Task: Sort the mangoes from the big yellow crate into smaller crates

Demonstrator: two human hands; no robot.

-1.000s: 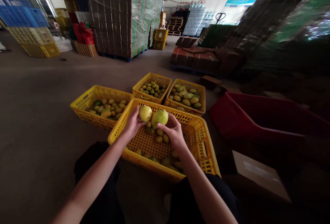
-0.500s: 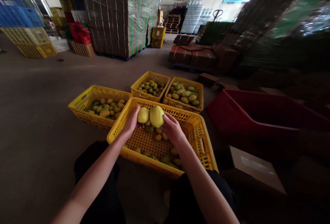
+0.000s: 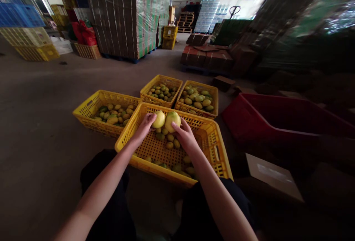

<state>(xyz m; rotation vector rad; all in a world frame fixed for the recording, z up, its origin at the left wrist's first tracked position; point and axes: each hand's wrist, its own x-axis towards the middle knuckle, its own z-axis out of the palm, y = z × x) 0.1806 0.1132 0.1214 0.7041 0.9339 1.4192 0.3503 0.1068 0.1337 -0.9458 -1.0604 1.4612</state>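
Observation:
My left hand (image 3: 145, 127) is closed round a pale yellow fruit that looks like a lemon (image 3: 158, 119). Beside it, a larger yellow-green lemon (image 3: 172, 122) sits in my right hand (image 3: 185, 133), its thumb pressed across the front. Both fruits are held side by side above a big yellow plastic crate (image 3: 219, 152) with a perforated floor. Inside that crate, several smaller yellow-green fruits (image 3: 170, 145) lie under my hands. More fruits (image 3: 177, 167) rest along its near wall, partly hidden by my right forearm.
Three yellow crates of similar fruit stand beyond: a left one (image 3: 83, 111), a middle one (image 3: 142, 95) and a right one (image 3: 215, 95). A red tub (image 3: 235, 122) and a cardboard box (image 3: 273, 174) are at the right. Wrapped pallet stacks (image 3: 116, 19) rise behind.
Both hands have shifted slightly right with the fruits. The right-hand lemon has been turned, and its thumb now lies over the front. The left fingers have moved higher on their lemon.

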